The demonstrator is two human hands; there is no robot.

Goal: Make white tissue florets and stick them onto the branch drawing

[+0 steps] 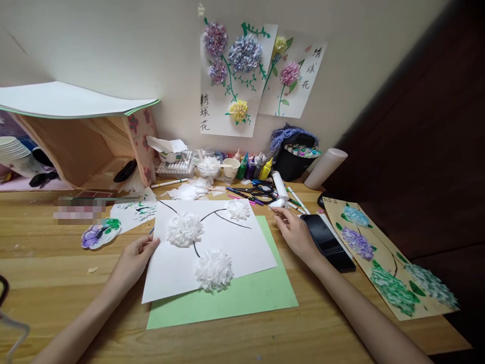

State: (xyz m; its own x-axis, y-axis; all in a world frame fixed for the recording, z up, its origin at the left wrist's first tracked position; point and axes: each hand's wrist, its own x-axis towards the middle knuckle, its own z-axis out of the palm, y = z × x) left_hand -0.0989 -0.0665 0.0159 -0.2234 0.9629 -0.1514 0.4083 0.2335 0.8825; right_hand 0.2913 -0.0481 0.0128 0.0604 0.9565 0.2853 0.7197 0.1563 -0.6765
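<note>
My left hand [135, 257] grips the left edge of a white sheet of paper [170, 275] between thumb and fingers. Three white crepe-paper flowers, a left one [185, 229], a lower one [214, 270] and a small upper one [238, 209], sit on the sheet. Thin black stem lines [209, 216] run between them. Under the sheet lies a green sheet [223, 306], showing along the front and right. Off the sheet's right side, my right hand [294, 231] is loosely curved with its fingers apart, nearest to a white tube [279, 186]; I see nothing in it.
A black phone [328, 242] and a finished flower picture [394, 263] lie at the right. Scissors [261, 191], markers, paint bottles [250, 167] and a paper cup [231, 169] crowd the back. A paint-smeared palette [100, 233] lies left. Two flower pictures hang on the wall.
</note>
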